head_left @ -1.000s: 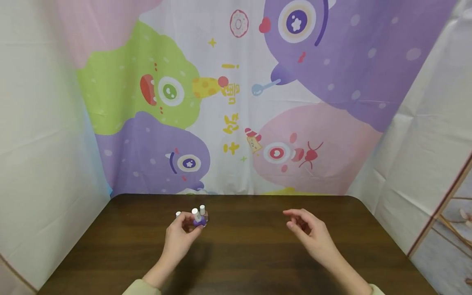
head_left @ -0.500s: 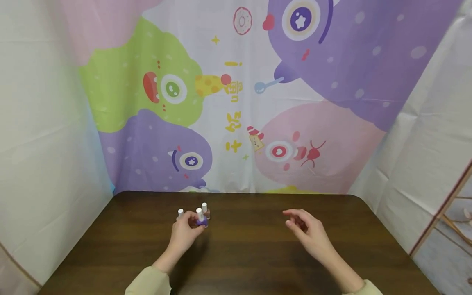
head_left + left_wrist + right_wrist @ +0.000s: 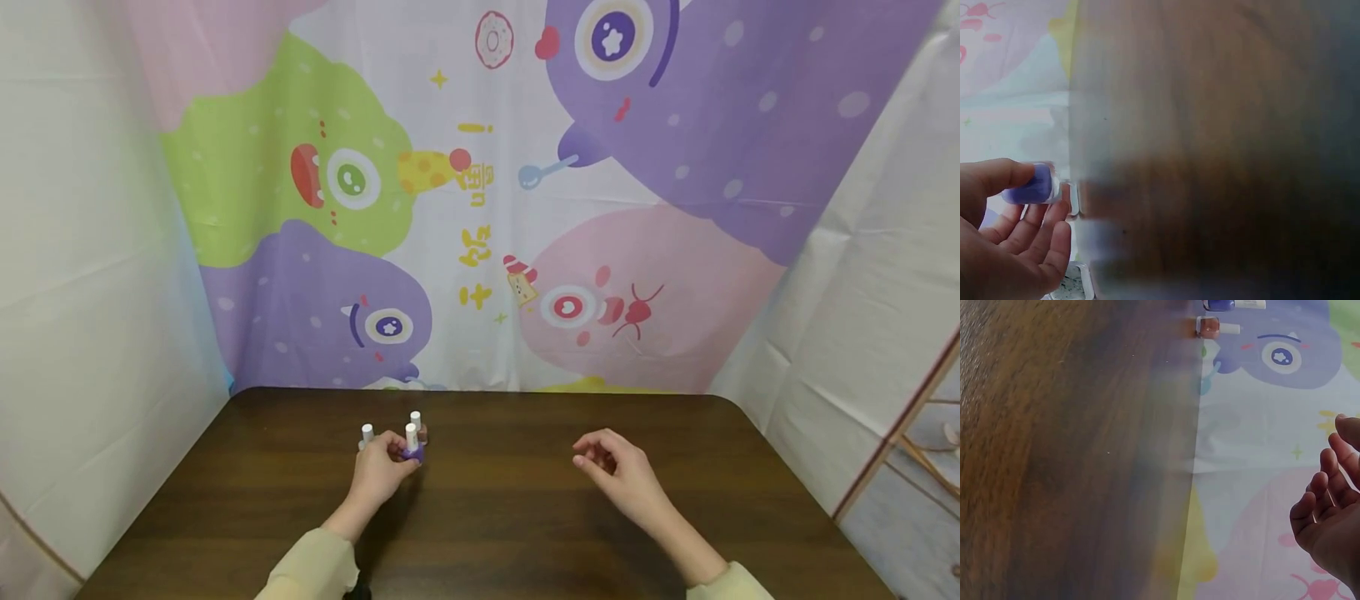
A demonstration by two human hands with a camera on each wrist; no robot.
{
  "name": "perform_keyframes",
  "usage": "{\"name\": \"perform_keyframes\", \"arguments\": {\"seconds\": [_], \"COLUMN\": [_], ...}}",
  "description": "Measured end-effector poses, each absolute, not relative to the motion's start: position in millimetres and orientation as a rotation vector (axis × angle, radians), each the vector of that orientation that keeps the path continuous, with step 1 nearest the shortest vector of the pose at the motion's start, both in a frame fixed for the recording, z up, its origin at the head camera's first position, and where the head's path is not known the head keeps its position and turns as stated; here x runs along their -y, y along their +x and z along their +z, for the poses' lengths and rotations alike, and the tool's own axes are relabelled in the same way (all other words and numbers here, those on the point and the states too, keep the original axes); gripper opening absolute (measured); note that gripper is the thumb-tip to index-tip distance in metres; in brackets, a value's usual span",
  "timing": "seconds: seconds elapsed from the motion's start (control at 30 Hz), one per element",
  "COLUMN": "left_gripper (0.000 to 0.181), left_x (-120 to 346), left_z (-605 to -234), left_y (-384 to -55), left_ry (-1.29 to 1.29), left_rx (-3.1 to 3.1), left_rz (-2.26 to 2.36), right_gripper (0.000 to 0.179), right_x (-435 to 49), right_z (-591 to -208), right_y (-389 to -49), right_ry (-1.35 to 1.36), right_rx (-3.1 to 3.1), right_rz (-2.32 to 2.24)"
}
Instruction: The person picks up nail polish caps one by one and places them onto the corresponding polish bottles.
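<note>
My left hand [image 3: 378, 472] pinches a nail polish bottle [image 3: 1030, 186] filled with purple polish, its white cap [image 3: 411, 437] pointing up. The bottle is almost upright, at or just over the tabletop; I cannot tell whether its base touches. Close behind it stands a brownish-pink nail polish bottle [image 3: 1209, 327], also white-capped. Another white-capped bottle [image 3: 367, 433] is left of the hand and partly hidden by it; in the left wrist view a bottle with dark flecks [image 3: 1074, 282] shows below the fingers. My right hand [image 3: 621, 473] hovers over the right side, fingers loosely curled around nothing.
A dark wood-grain table [image 3: 495, 517] with rounded far corners lies under both hands. Behind it hangs a cloth [image 3: 480, 350] printed with cartoon monsters. Pale sheets [image 3: 97, 250] close off the left and right sides.
My left hand has shifted a little to the right, and the purple bottle has gone from tilted to nearly upright. My right hand has barely moved. The head view has shifted slightly.
</note>
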State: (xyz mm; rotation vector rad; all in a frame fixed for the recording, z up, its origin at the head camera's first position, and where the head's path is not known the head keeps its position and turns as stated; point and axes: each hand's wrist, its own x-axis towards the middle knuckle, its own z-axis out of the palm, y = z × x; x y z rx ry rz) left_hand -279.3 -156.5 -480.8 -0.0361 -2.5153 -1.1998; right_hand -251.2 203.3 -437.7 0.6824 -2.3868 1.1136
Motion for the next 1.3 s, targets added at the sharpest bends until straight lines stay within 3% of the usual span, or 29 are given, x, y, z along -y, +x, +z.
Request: {"name": "perform_keyframes", "arguments": {"seconds": [0.87,1.3], "left_gripper": [0.028,0.044], "left_x": [164.6,168.8], "left_z": [-479.1,-436.7], "left_y": [-275.8,-250.0], "left_ry": [0.046,-0.017], "left_rx": [2.614,2.690], "left_rz": [-1.135,-1.105], "right_gripper": [0.015,0.018], "right_x": [-205.6,-210.9], "right_z": [-438.4,-420.8], "right_y": [-252.2,-249.4], "right_ry": [0.698,0.739], "right_rx": [2.429,2.354], "right_rz": [1.091,0.934]}}
